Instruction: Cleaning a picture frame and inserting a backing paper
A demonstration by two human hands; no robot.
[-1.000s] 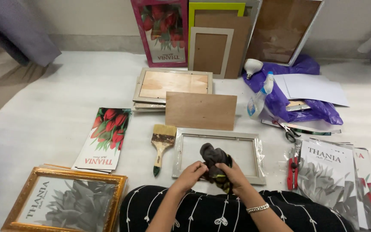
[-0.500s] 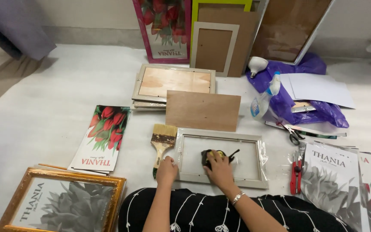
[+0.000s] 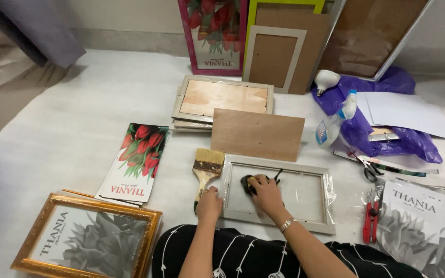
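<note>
A pale picture frame (image 3: 276,163) with a glass pane lies flat in front of me. My right hand (image 3: 266,193) presses a dark cloth (image 3: 247,184) onto the left part of the glass. My left hand (image 3: 209,202) rests on the frame's lower left corner, fingers down, beside the handle of a wide paintbrush (image 3: 206,169). A brown backing board (image 3: 257,134) lies just beyond the frame.
A stack of pale frames (image 3: 222,100) lies further back, with more frames leaning on the wall. A gold frame (image 3: 86,238) and tulip prints (image 3: 137,159) are at left. Spray bottle (image 3: 333,123), purple bag (image 3: 387,136), scissors (image 3: 369,167) and red pliers (image 3: 371,221) are at right.
My right hand lowered the cloth onto the glass and slid it left. My left hand moved from the cloth to the frame's lower left corner.
</note>
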